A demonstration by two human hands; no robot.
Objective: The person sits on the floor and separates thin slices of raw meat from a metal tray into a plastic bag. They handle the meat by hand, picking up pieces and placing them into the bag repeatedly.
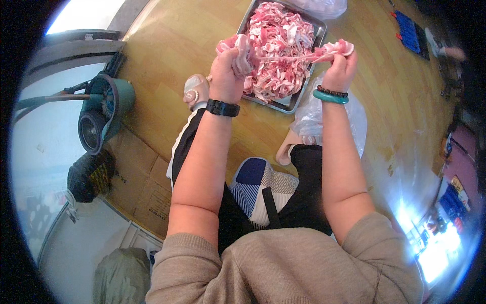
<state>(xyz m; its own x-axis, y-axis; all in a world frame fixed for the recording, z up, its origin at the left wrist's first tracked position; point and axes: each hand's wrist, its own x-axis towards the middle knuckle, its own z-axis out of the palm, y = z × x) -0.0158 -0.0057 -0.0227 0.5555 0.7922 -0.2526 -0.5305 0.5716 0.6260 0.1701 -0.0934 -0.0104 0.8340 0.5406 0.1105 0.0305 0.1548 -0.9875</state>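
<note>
My left hand (227,76) grips a bunch of raw sliced meat (243,57), pink with pale fat, above the left edge of a metal tray (290,108). Between finger and thumb, my right hand (341,70) pinches another piece of raw meat (334,48) beyond the tray's right edge. A thin strand of meat stretches between the two hands. Beneath it, a large heap of raw meat strips (275,41) fills most of the tray, which rests on the wood-patterned floor. Part of the heap is hidden by my left hand and the meat in it.
A clear plastic bag (355,121) lies under my right forearm, another plastic bag (326,7) beyond the tray. At left stand a green mop bucket (123,95) and flattened cardboard (140,178). My slippered feet flank the near floor. At far right another person's hand (453,53) shows near a blue object (408,32).
</note>
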